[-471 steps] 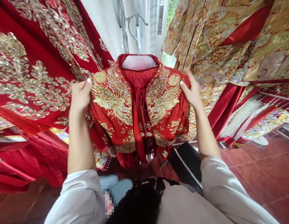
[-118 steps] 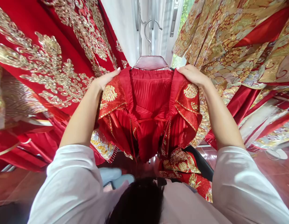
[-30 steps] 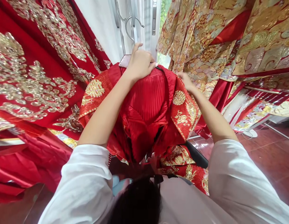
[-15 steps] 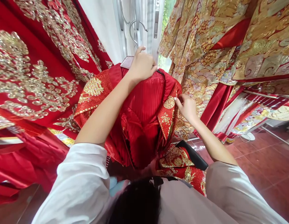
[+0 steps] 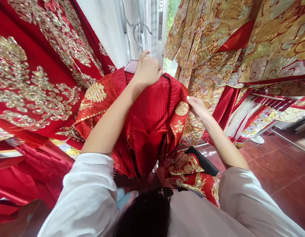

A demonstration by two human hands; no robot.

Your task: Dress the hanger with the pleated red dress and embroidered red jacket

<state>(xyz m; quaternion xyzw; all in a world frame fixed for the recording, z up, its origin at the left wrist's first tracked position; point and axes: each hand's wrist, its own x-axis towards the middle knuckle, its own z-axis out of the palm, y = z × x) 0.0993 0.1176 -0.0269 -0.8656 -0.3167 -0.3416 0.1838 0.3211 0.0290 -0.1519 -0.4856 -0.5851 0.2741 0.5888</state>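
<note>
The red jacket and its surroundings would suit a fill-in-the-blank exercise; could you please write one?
1. The person's ____ hand is at the jacket's neck.
2. The round emblem by the right hand is ____ in colour.
3. The mostly gold garment hangs on the picture's ____ side.
Missing words: left; gold; right.

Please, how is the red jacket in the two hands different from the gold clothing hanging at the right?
The red jacket is mostly red with gold motifs on its shoulders; the gold clothing is gold-patterned nearly all over. The left hand and right hand hold the jacket; the gold clothing hangs, cut off at the picture's top. Both combine red and gold.
</note>
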